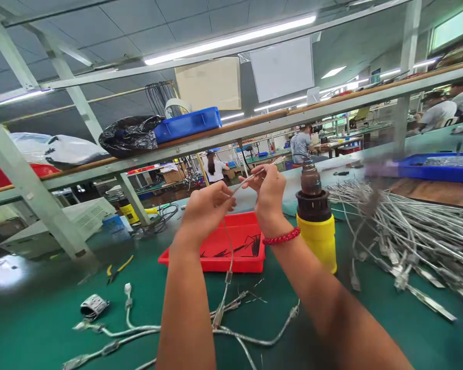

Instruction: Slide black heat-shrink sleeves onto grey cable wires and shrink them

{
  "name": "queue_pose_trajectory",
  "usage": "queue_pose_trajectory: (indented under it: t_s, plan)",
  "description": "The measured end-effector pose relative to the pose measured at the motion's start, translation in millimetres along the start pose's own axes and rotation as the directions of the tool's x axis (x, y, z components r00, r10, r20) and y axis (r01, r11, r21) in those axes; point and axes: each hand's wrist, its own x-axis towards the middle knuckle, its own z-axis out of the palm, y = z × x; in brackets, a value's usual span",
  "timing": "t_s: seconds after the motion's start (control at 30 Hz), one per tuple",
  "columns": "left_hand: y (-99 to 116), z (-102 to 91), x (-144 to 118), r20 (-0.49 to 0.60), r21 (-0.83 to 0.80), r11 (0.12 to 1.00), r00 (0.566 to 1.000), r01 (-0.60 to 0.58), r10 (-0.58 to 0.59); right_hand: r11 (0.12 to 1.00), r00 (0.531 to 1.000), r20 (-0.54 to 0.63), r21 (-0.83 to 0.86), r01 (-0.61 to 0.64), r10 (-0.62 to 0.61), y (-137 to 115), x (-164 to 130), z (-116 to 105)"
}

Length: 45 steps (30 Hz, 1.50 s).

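Both hands are raised over a red tray [231,264], pinching one thin silvery cable [238,188] between them. My left hand [204,210] has thumb and fingertips closed on it, and the cable hangs down from there past the tray's front rim. Closer to the cable's upper end, my right hand [268,192] pinches it; a red beaded bracelet circles that wrist. Thin black pieces [252,246] lie inside the tray. Below, several white cables with connectors [139,329] spread over the green table, partly hidden by my left forearm.
A yellow heat gun [317,236] stands nozzle up beside my right wrist. Many silvery cables [409,231] are heaped at right, before a blue tray [440,172]. Yellow-handled pliers [119,268] and a roll [94,307] lie at left. A shelf [247,134] crosses overhead; people sit beyond.
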Motion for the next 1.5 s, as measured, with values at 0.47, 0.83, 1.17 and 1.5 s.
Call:
queue_pose_trajectory:
  t_s: [0.47, 0.83, 1.17, 1.5]
  plan:
    - [4, 7.3, 2, -0.066, -0.016, 0.994, 0.992, -0.111, 0.11, 0.999, 0.999, -0.033, 0.035, 0.025, -0.024, -6, 7, -3]
    - [9, 8.5, 1, -0.227, 0.121, 0.973, 0.948, -0.198, 0.221, 0.992, 0.992, -0.081, 0.09, -0.091, 0.098, -20, 3, 3]
    - [9, 8.0, 3, -0.218, 0.149, 0.975, 0.957, -0.163, 0.193, 0.988, 0.99, -0.08, 0.112, -0.109, 0.118, -22, 3, 5]
    - [6, 1.4, 0, -0.241, 0.151, 0.975, 0.95, -0.165, 0.198, 0.974, 0.98, -0.026, 0.124, -0.191, 0.196, -20, 1, 6]
